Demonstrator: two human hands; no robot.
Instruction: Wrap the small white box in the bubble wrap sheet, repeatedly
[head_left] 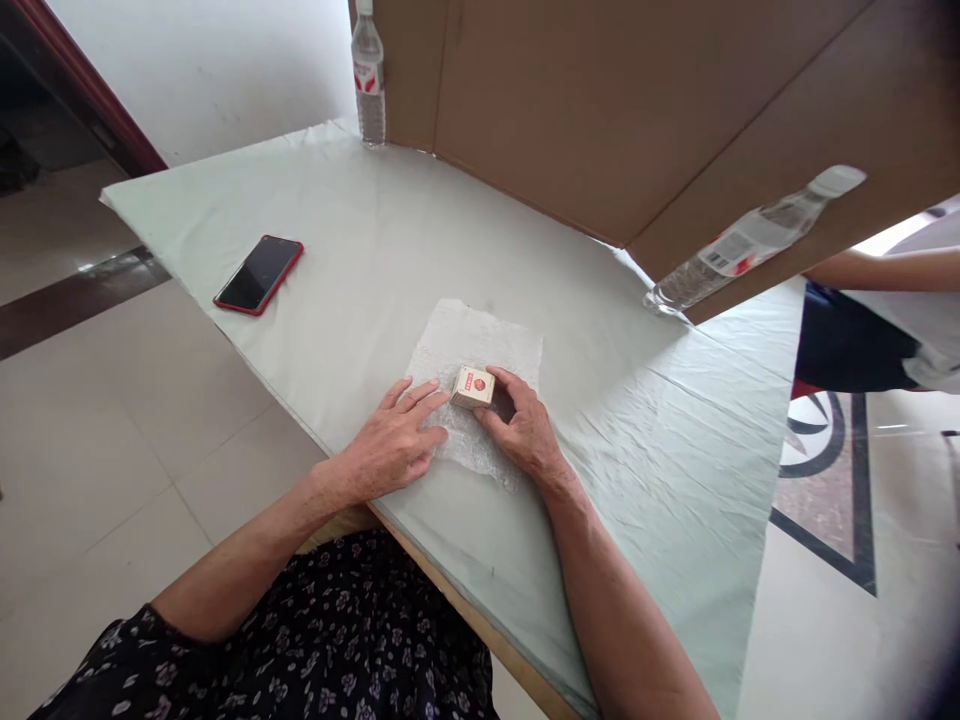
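Observation:
A small cream-coloured box with red print [473, 387] rests on a sheet of bubble wrap [480, 340], which lies flat on the pale green cloth of the table. Around the right end of the box, my right hand [523, 425] has its thumb and index finger at the near and far edges. My left hand [396, 440] lies on the left part of the wrap with its fingers spread, the fingertips close to the box's left side. It holds nothing.
A phone in a red case [259, 275] lies on the cloth-covered table [337, 220] at the left. Behind stands a brown cardboard panel [540, 110], with one bottle [368, 80] upright and another bottle [750, 245] appearing tilted. A person's arm [885, 270] shows at far right.

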